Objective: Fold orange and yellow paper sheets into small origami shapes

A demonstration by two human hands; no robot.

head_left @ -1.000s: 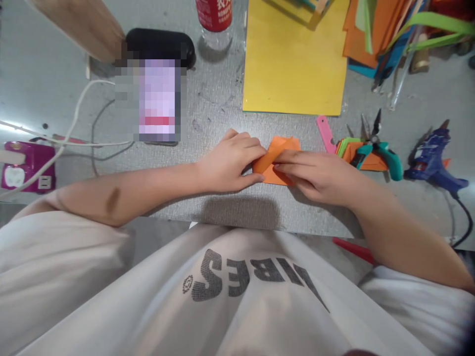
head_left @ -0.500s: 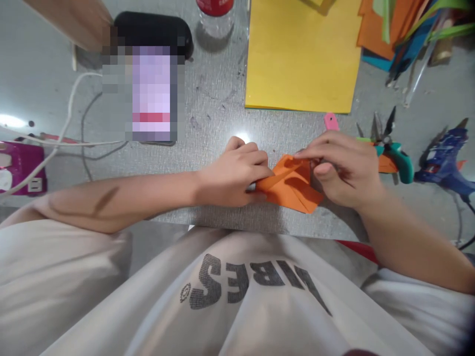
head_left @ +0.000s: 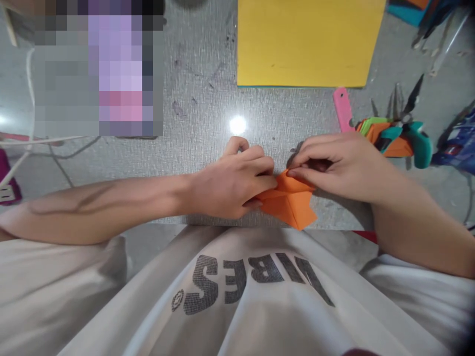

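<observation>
A folded piece of orange paper (head_left: 293,205) is held between my two hands near the table's front edge. My left hand (head_left: 237,183) grips its left end, with the thumb below and the curled fingers above. Thumb and fingertips of my right hand (head_left: 334,168) pinch the upper edge of the paper. Creases run across it, and its lower part spreads toward me in flaps. My fingers hide both the left end and part of the top edge.
Yellow sheets (head_left: 308,44) lie at the back. To the right are a pink-handled tool (head_left: 343,110), teal-handled pliers (head_left: 421,143) over orange and green paper pieces, and a blue glue gun (head_left: 456,143). A blurred-out phone (head_left: 120,74) and white cable (head_left: 29,94) are at left.
My right hand has closed from a looser hold into a pinch on the paper's upper edge. The paper has tilted, showing more of its lower flaps. The camera view has shifted.
</observation>
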